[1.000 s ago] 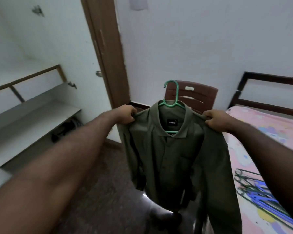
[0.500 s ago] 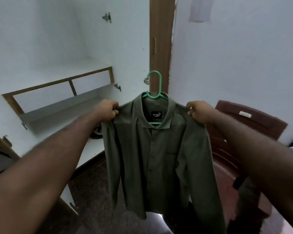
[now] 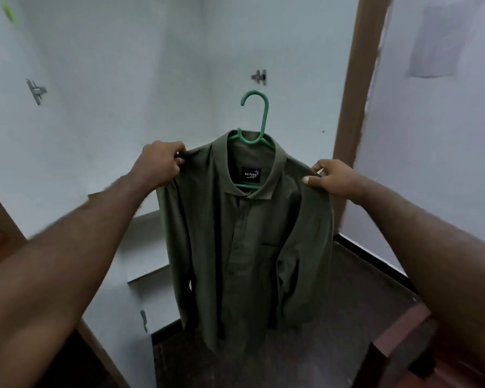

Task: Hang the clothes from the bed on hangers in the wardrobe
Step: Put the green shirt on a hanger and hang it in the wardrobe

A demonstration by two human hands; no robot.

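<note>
- Shirt [image 3: 244, 247], olive green with long sleeves, hung on a teal plastic hanger [image 3: 265, 116] and was held up in the air in front of the open wardrobe [image 3: 179, 65], not yet inside it.
- The hanger's hook rose free above the collar, caught on nothing; its lower bar showed through the open neck just under a black label [image 3: 251, 175].
- The left hand [image 3: 160, 163] was clenched around the shirt's shoulder on its side, fingers curled into the cloth.
- The right hand [image 3: 336, 176] pinched the other shoulder, thumb on the front of the fabric and fingers behind it.
- Both arms were stretched forward, and the sleeves and front drooped straight down, clear of the dark floor [image 3: 333, 317].
- The wardrobe showed white inner walls with a white shelf [image 3: 149, 228] low down, partly hidden behind the shirt; what lay on the shelf could not be told.
- Metal hinges sat on its walls: one near the hook [image 3: 259, 77], one on the left side [image 3: 36, 91], one lower down [image 3: 143, 320].
- A brown wooden frame [image 3: 356, 93] edged the wardrobe on the right, with a white wall beyond it.
- A reddish-brown piece of wooden furniture [image 3: 403, 331] stood at the lower right.
</note>
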